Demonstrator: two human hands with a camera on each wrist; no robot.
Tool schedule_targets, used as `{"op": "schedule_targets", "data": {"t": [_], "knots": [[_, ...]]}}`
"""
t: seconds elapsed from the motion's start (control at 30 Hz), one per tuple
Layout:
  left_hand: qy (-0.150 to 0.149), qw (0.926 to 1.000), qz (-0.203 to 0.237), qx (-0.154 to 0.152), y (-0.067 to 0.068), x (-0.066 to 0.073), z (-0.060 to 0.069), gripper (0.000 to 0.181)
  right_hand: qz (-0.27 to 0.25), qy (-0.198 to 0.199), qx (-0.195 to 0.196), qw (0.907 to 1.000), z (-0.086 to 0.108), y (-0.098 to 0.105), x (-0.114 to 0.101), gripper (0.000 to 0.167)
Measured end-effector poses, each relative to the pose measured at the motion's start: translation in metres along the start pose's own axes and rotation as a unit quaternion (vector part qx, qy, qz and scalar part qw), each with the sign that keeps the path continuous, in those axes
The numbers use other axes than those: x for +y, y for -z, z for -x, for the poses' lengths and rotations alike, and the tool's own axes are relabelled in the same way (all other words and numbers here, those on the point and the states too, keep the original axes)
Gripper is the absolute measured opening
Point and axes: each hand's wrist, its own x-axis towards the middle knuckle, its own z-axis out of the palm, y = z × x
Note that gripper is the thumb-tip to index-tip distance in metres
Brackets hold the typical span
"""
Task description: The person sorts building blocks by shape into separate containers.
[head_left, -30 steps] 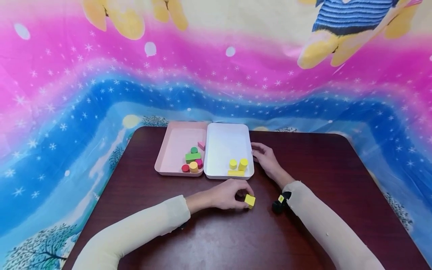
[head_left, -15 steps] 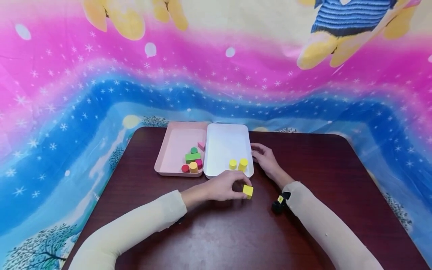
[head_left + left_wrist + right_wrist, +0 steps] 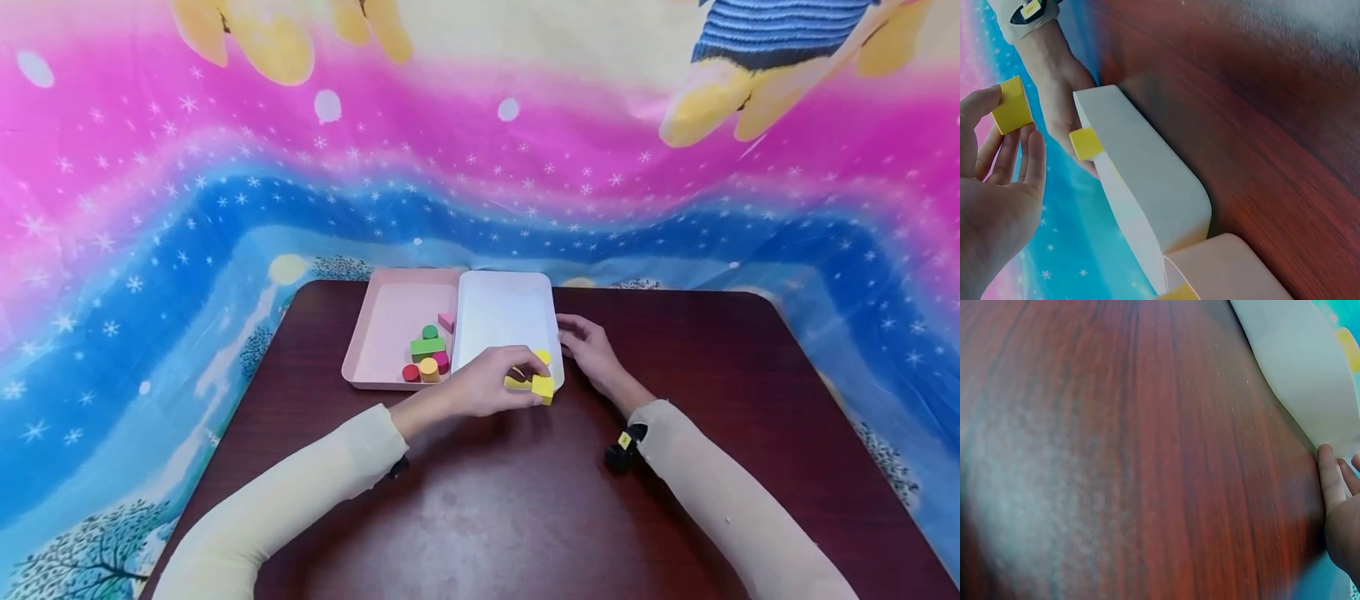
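Between thumb and fingertips, my left hand (image 3: pixel 483 385) pinches a yellow cube (image 3: pixel 543 389), raised over the near edge of the white tray (image 3: pixel 502 304). The left wrist view shows the cube (image 3: pixel 1013 106) clear of the tray wall (image 3: pixel 1147 169). Inside the tray, a yellow cylinder (image 3: pixel 542 357) and a yellow bar (image 3: pixel 517 383) are partly hidden by that hand. My right hand (image 3: pixel 594 357) rests at the tray's right side; in the right wrist view its fingers (image 3: pixel 1331 478) touch the outer wall.
Left of the white tray stands a pink tray (image 3: pixel 393 312). It holds a green rectangular block (image 3: pixel 427 350), a green cylinder (image 3: pixel 430 332), a pink triangular block (image 3: pixel 446 321) and red, orange and magenta cylinders. Both trays are on a dark wooden table (image 3: pixel 675 350) before a printed cloth.
My left hand has carried the yellow cube forward and up, from the table before the white tray to its near edge. My right hand has stayed at the tray's side.
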Motion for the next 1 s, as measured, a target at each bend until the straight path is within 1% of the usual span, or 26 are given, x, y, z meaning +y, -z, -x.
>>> {"op": "schedule_targets", "data": {"t": [0.23,0.33,0.57,0.67,0.87,1.0], "knots": [[0.027,0.9996,0.001,0.013,0.008,-0.008,0.000,0.036,-0.009,-0.014,-0.006,0.9998,0.000,0.001,-0.003,0.046],[0.037,0.9991,-0.002,0.019,0.011,-0.011,0.002,0.037,0.000,-0.020,-0.010,0.9998,0.000,0.000,-0.004,0.046],[0.058,0.9973,-0.015,0.043,0.019,-0.019,0.002,0.037,0.014,-0.014,-0.002,0.9998,0.002,-0.002,-0.005,0.043],[0.062,0.9968,-0.018,0.047,0.021,-0.022,0.001,0.035,0.016,-0.011,0.000,0.9998,0.002,-0.003,-0.005,0.043],[0.061,0.9967,-0.018,0.050,0.026,-0.021,-0.001,0.035,0.023,-0.014,0.001,0.9997,0.001,-0.002,-0.004,0.043],[0.067,0.9962,-0.023,0.052,0.029,-0.022,-0.003,0.035,0.025,-0.018,0.001,0.9995,0.002,-0.002,-0.006,0.044]]}}
